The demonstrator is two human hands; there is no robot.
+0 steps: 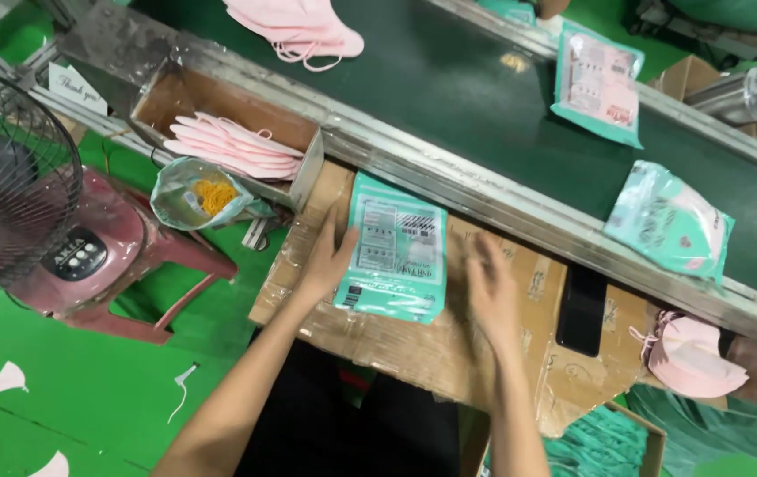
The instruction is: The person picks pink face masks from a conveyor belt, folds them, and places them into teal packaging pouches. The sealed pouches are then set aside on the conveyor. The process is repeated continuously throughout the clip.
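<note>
On the taped cardboard worktop point(449, 344), the teal packet point(393, 247), long axis running away from the body, is pinned flat under the spread left hand point(330, 254), while the blurred right hand point(490, 291), grasping nothing, hovers just beside its right edge.

Left hand point(330, 256) touches a teal pouch point(393, 247) on the cardboard worktop point(449, 344).

A flat teal pouch with a white printed label point(393, 248) lies on the taped cardboard worktop. On the dark conveyor belt, a second teal pouch point(598, 83) lies label-up, and a third, puffier teal packet point(671, 220) rests near the belt's metal edge.
</note>
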